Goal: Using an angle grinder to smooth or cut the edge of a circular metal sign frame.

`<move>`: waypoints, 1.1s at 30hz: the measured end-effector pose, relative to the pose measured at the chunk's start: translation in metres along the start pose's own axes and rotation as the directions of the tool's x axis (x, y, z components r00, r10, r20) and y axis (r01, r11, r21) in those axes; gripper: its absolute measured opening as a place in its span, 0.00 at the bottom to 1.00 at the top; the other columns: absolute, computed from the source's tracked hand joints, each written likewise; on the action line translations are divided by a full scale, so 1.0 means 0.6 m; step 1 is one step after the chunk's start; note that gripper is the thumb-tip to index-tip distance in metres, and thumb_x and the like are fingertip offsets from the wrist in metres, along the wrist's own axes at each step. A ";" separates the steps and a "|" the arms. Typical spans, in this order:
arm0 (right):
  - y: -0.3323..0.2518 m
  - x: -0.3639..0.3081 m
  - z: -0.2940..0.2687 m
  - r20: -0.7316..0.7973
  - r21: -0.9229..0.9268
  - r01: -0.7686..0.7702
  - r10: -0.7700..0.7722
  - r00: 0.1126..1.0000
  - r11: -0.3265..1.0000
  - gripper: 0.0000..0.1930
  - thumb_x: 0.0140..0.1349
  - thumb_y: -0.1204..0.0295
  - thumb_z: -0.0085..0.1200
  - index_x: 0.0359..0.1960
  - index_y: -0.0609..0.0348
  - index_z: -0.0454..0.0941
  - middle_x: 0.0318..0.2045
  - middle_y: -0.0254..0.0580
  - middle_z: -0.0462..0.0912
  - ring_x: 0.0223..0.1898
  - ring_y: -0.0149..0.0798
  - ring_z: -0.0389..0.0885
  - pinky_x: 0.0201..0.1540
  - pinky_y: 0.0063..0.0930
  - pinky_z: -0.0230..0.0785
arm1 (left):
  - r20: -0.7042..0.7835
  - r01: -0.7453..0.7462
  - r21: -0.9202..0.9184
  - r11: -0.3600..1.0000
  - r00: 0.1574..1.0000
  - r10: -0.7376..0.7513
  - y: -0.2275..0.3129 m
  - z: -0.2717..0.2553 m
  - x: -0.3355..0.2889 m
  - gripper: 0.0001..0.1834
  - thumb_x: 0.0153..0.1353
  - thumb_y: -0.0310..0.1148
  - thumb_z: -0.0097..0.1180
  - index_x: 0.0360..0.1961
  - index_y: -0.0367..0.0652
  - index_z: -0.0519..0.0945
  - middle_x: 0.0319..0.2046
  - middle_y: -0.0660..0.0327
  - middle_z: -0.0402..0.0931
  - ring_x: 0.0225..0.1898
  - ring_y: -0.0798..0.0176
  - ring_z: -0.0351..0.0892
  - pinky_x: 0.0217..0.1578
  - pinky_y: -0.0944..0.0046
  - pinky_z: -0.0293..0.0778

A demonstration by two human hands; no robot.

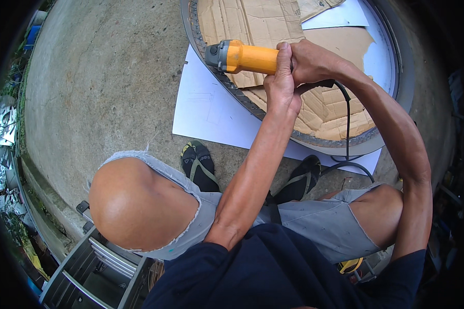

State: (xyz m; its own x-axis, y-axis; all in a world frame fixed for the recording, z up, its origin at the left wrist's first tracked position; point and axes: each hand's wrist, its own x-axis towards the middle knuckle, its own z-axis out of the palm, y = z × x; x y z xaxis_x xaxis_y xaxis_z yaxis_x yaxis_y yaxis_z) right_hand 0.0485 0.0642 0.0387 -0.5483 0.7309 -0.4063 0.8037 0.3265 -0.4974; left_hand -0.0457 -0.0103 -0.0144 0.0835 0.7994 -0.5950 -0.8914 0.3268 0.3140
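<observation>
An orange angle grinder [252, 58] with a grey head is held level over the near-left rim of a large round metal frame [232, 88]. My left hand [281, 87] is closed round the rear of its orange body, thumb on top. Behind it, my right hand [314, 59] is closed at the tool's back end, its fingers partly hidden. A black cord [348, 123] hangs from the grinder past my right wrist. Whether a disc is fitted under the head cannot be seen. Flattened cardboard [247, 23] lies inside the frame.
White board [206, 110] lies under the frame on the concrete floor [103, 77]. My two feet in dark flip-flops [198, 162] stand near its edge. A grey open tool case [95, 273] is beside my left knee. Clutter lines the far left side.
</observation>
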 end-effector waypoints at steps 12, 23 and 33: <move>0.006 0.001 0.007 -0.008 -0.096 0.002 -0.002 1.000 0.995 0.18 0.50 0.64 0.63 0.38 0.65 0.79 0.25 0.57 0.84 0.30 0.56 0.86 0.36 0.46 0.77 | 0.030 -0.015 0.029 0.999 0.999 0.014 -0.001 -0.001 0.005 0.46 0.57 0.53 0.72 0.63 0.28 0.66 0.57 0.49 0.73 0.58 0.55 0.77 0.58 0.55 0.80; 0.011 0.001 0.008 0.014 -0.062 -0.003 0.004 1.000 0.998 0.18 0.49 0.64 0.64 0.37 0.66 0.80 0.25 0.57 0.84 0.30 0.56 0.86 0.36 0.46 0.77 | 0.050 -0.052 0.086 0.995 0.998 0.048 -0.006 -0.007 0.014 0.45 0.60 0.56 0.68 0.64 0.31 0.65 0.58 0.48 0.73 0.58 0.50 0.77 0.57 0.41 0.78; 0.013 0.004 0.010 -0.004 -0.052 0.019 -0.019 1.000 0.998 0.19 0.50 0.63 0.64 0.37 0.67 0.81 0.25 0.56 0.85 0.29 0.55 0.86 0.36 0.46 0.77 | 0.067 -0.003 0.016 1.000 0.998 0.002 -0.003 -0.007 0.008 0.42 0.61 0.51 0.70 0.62 0.29 0.68 0.55 0.51 0.76 0.57 0.57 0.78 0.60 0.54 0.78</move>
State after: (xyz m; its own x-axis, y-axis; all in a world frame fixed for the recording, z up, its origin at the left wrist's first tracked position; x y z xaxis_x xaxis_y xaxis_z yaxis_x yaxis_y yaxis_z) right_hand 0.0522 0.0646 0.0292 -0.5624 0.7270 -0.3939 0.8043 0.3706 -0.4645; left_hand -0.0456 -0.0092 -0.0212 0.1110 0.8319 -0.5437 -0.8844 0.3323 0.3278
